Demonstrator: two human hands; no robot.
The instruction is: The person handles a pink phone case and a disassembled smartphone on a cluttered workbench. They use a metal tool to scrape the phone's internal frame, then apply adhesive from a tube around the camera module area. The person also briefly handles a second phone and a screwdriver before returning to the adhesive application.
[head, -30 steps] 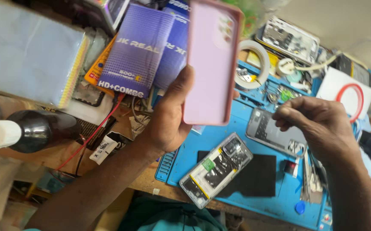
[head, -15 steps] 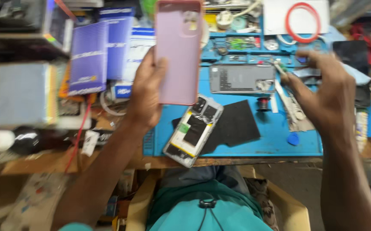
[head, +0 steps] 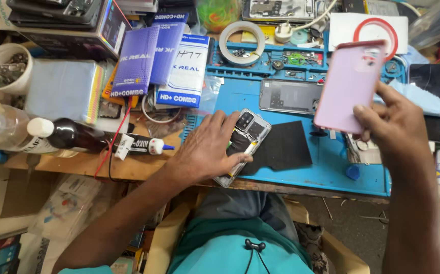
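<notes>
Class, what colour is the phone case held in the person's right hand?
Pale pink, clearest in the head view: the soft phone case in the right hand.

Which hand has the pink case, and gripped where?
The right hand holds the pink phone case by its lower edge; the left hand rests on the opened phone.

The pink rectangular phone case (head: 349, 86) now sits in the right hand (head: 395, 129), while the left hand (head: 207, 152) presses the opened phone (head: 245, 142).

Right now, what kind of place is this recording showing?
Most likely a phone repair bench. The left hand rests on an opened phone on a blue repair mat, the right hand holds a pink phone case, and a tape roll lies beyond.
</notes>
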